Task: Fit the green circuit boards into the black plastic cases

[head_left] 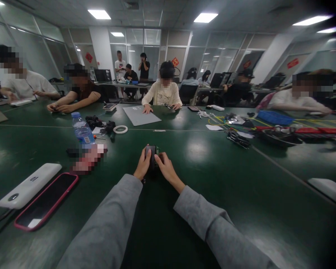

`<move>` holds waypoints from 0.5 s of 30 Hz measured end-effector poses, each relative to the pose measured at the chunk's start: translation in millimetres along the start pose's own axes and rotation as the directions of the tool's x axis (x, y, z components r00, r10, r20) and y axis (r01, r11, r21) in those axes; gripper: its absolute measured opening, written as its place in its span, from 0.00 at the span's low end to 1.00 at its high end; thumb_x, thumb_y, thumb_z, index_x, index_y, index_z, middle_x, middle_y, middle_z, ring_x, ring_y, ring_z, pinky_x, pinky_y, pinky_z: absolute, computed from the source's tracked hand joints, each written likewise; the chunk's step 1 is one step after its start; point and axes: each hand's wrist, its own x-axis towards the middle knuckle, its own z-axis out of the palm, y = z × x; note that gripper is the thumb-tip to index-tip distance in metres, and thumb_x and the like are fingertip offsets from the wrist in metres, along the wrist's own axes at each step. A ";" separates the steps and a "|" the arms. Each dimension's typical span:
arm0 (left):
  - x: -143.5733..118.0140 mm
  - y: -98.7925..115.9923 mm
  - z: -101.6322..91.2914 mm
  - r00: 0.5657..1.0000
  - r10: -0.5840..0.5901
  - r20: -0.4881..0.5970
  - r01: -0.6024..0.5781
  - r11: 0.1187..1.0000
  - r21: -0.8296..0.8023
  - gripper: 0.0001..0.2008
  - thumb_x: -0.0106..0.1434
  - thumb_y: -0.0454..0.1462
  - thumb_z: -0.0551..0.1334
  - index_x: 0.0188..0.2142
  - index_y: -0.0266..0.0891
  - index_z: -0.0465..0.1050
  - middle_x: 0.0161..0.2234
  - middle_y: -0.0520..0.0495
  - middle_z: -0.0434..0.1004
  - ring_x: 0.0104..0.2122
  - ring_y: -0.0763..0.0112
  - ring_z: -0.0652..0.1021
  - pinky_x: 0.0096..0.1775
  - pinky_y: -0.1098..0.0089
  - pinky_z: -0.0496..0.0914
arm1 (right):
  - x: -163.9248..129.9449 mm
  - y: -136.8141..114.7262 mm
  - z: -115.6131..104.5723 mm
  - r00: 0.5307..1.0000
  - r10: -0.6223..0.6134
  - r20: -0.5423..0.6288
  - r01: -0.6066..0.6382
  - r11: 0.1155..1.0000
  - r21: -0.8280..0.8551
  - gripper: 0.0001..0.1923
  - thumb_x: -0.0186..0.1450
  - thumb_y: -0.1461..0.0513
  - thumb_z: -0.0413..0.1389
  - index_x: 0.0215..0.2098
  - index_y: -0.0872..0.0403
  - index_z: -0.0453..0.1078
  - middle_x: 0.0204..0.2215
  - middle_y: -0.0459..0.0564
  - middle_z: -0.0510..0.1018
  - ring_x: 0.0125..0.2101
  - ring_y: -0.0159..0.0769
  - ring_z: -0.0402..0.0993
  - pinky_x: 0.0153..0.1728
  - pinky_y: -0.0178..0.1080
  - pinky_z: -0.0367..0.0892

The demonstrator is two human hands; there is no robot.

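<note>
Two hands meet at the centre of the frame on a dark green table point(201, 179); the left hand point(142, 165) and right hand point(165, 167), both in grey sleeves, grasp a small black device point(151, 153) between their fingers, held upright just above the surface; a pink-cased phone point(46, 200) and white power bank point(29, 185) lie at lower left; a water bottle point(82, 130) stands at middle left; other people sit along the far edge.
</note>
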 end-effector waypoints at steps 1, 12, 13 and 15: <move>-0.7 0.2 1.2 1.000 -0.012 -0.002 0.012 0.999 -0.033 0.27 0.62 0.53 0.53 0.58 0.46 0.59 0.58 0.46 0.63 0.56 0.65 0.65 0.57 0.65 0.57 | -0.5 -0.8 0.4 1.000 -0.001 -0.003 0.001 1.000 0.005 0.20 0.62 0.45 0.48 0.37 0.52 0.62 0.28 0.45 0.72 0.28 0.32 0.68 0.30 0.34 0.61; -1.2 -4.8 8.8 0.946 -0.314 0.078 0.306 0.788 -0.535 0.27 0.59 0.54 0.55 0.52 0.42 0.66 0.48 0.43 0.73 0.46 0.63 0.75 0.48 0.63 0.68 | 2.1 5.2 4.3 1.000 -0.026 -0.015 0.026 0.999 0.035 0.19 0.64 0.47 0.47 0.43 0.51 0.61 0.29 0.46 0.73 0.29 0.33 0.71 0.31 0.36 0.64; -0.3 -4.9 8.3 0.938 -0.333 0.101 0.331 0.766 -0.551 0.28 0.59 0.55 0.55 0.52 0.41 0.66 0.47 0.42 0.74 0.46 0.62 0.75 0.48 0.63 0.68 | 2.8 6.1 5.3 1.000 -0.022 -0.007 0.023 0.997 0.073 0.19 0.63 0.47 0.48 0.44 0.52 0.61 0.32 0.47 0.74 0.31 0.34 0.72 0.32 0.36 0.65; 1.4 -5.5 7.8 0.924 -0.349 0.158 0.375 0.736 -0.564 0.30 0.59 0.55 0.54 0.53 0.38 0.66 0.46 0.41 0.75 0.46 0.61 0.75 0.49 0.62 0.68 | 3.8 7.2 6.7 1.000 -0.006 0.009 0.005 0.987 0.159 0.20 0.62 0.48 0.51 0.45 0.51 0.60 0.35 0.48 0.75 0.34 0.35 0.73 0.35 0.37 0.67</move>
